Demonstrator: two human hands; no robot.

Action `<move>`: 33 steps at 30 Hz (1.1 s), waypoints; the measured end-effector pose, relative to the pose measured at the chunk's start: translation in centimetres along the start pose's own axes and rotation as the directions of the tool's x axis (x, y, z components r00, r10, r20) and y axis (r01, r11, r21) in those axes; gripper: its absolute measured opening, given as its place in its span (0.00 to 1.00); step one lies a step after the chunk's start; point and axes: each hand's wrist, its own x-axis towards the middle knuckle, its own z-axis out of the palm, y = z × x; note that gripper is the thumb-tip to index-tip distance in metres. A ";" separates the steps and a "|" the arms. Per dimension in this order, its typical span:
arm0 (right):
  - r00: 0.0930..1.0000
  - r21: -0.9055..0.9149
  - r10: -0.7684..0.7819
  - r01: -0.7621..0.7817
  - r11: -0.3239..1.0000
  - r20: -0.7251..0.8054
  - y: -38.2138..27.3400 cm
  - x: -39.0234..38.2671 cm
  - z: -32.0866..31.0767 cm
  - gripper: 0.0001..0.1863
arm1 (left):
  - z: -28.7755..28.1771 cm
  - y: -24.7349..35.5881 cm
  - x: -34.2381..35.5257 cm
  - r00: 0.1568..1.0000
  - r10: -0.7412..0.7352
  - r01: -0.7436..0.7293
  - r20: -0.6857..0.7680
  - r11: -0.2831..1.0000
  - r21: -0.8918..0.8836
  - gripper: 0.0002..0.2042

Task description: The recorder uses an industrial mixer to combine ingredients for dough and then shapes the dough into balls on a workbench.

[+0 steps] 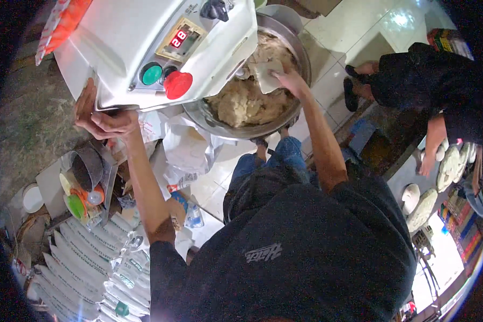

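Observation:
A white mixer [112, 48] with a lit red display, a green button and a red knob fills the upper left. My left hand [108, 118] grips the lower left corner of its housing, fingers along the side and underneath. Beneath the mixer's front stands a round metal bowl [304, 59] of pale, lumpy dough [239, 110]. My right hand [291, 81] reaches in over the bowl's right side, closed on a flat white dough scraper [265, 76]. The scraper is just above or against the dough; I cannot tell which.
White plastic sacks [185, 145] lie below the bowl, and stacked white packages [86, 263] at lower left. Green and orange items [76, 205] sit at left. A person in dark clothes [413, 80] stands at right, one hand [428, 162] near flat dough pieces [451, 169] on a table.

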 end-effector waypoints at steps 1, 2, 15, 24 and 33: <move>1.000 0.001 0.004 -0.004 1.000 -0.013 2.7 -0.9 0.5 0.23 | -0.1 -0.7 -0.7 1.000 -0.001 0.001 0.000 1.000 -0.013 0.21; 0.977 -0.180 -0.122 0.091 0.980 -0.173 5.2 -2.2 1.3 0.23 | -0.5 -1.6 -1.0 0.995 0.100 -0.102 0.031 0.988 0.112 0.21; 0.799 -0.104 0.409 -0.498 0.861 -0.441 11.7 0.2 17.2 0.16 | 0.8 -0.3 1.3 0.859 0.503 -0.503 0.096 0.864 -0.026 0.16; 0.908 -0.024 0.176 -0.200 0.980 -0.381 -3.1 -8.2 10.6 0.23 | 0.8 -0.2 1.1 0.993 0.120 -0.121 -0.019 0.960 -0.254 0.22; 0.705 0.214 0.268 -0.166 0.963 -0.656 -6.8 -16.4 6.9 0.34 | 0.4 1.9 2.0 0.937 0.232 -0.131 0.262 0.927 -0.351 0.16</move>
